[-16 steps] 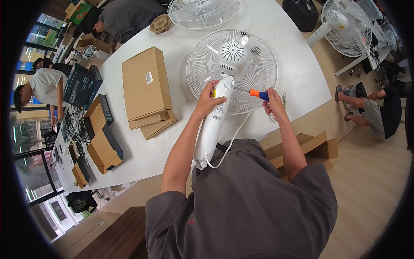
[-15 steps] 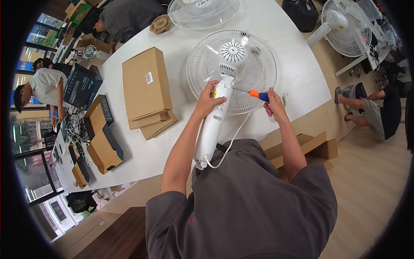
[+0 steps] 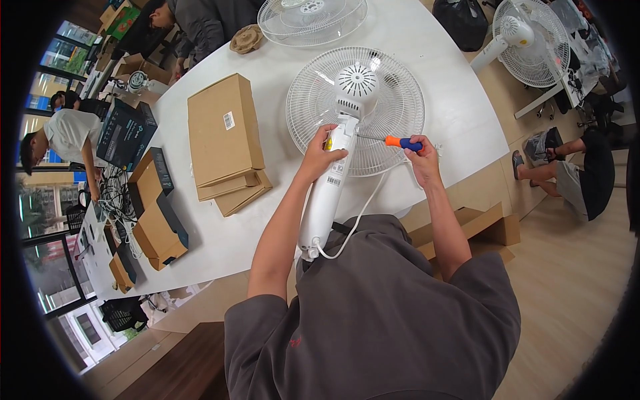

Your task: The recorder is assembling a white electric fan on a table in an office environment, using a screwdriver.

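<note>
A white electric fan (image 3: pixel 327 200) lies on the table, its round wire grille (image 3: pixel 393 117) face down and its motor housing (image 3: pixel 358 81) on top. Its stem points toward my body, with a white cord looping from the lower end. My left hand (image 3: pixel 323 155) is wrapped round the stem just below the neck. In my right hand (image 3: pixel 425 163) is a screwdriver with an orange and blue handle (image 3: pixel 405 143), pinched at the handle's blue end. Its shaft lies sideways, the tip meeting the right side of the neck; the exact contact point is too small to make out.
Flat cardboard boxes (image 3: pixel 223 133) are stacked left of the fan. Another fan grille (image 3: pixel 313 17) and a brown moulded piece (image 3: pixel 247 39) sit at the far edge. Open boxes (image 3: pixel 157 213) and tangled cables (image 3: pixel 119 193) lie farther left. Other people work around the table.
My right hand has shifted its grip on the screwdriver, fingers now up at the handle's end, showing more of the blue part. The left hand and fan hold nearly still.
</note>
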{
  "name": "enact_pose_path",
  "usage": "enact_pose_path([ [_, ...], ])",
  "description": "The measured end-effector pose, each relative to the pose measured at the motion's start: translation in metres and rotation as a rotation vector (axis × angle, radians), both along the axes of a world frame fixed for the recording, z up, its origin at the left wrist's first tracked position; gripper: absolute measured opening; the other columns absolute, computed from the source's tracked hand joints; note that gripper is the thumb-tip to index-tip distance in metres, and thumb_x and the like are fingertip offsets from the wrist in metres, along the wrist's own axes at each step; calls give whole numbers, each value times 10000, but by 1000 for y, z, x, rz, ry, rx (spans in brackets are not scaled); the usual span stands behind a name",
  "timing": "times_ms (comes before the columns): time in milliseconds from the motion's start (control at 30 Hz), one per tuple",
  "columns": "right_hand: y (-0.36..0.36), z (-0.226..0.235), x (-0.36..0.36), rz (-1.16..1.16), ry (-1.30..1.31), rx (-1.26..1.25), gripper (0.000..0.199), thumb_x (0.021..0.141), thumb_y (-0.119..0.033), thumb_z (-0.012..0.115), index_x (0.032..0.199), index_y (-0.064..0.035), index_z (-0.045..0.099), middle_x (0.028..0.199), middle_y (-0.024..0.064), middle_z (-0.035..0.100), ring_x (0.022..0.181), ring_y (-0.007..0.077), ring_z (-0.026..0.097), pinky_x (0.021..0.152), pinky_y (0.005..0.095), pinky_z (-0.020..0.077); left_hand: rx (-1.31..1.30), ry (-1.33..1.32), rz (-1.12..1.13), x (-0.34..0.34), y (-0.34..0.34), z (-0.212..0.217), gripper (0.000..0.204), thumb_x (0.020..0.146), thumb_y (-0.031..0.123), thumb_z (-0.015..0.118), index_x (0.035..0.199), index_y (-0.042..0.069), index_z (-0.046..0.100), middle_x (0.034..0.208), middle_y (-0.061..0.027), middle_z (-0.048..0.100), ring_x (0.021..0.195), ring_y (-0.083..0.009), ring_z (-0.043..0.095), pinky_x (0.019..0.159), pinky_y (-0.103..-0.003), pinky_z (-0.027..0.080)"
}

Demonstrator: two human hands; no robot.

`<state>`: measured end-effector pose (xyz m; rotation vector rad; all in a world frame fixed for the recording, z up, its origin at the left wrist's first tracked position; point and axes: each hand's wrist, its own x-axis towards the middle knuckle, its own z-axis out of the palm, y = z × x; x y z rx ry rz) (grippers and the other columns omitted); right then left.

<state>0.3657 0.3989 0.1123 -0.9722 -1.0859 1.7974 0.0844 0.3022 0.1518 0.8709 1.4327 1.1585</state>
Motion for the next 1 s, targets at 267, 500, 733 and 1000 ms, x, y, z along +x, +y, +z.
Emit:
enact_pose_path([
  [267, -1, 25, -14, -84, -169, -246, 427, 983, -465, 535, 989, -38, 528, 692, 12, 480, 536, 95, 493, 497, 251, 429, -6, 21, 0, 2, 0, 5, 722, 667, 78, 765, 1317, 52, 453, 1122, -126, 603, 992, -212, 607, 868, -342, 503],
  [500, 5, 24, -4, -9, -382, -307, 443, 974, -492, 534, 876, -60, 518, 561, -30, 389, 390, 56, 369, 333, 226, 249, -6, 4, -1, 1, 0, 2, 722, 670, 76, 767, 1319, 47, 451, 1121, -134, 605, 992, -218, 608, 867, -343, 502],
  [733, 5, 4, -2, -34, -95, -6, 223, 947, -184, 634, 1092, -48, 533, 845, 29, 536, 674, 88, 534, 588, 250, 483, 10, 16, -6, 1, 0, -1, 705, 676, 90, 765, 1308, 52, 456, 1124, -129, 606, 985, -215, 608, 864, -341, 500],
  [1000, 10, 19, -13, -78, -111, 68, 333, 950, -181, 635, 1200, -48, 461, 1003, 80, 539, 746, 117, 577, 692, 292, 548, 22, 19, -6, 1, 0, -3, 691, 686, 91, 761, 1304, 49, 455, 1113, -128, 608, 971, -214, 607, 848, -343, 504],
])
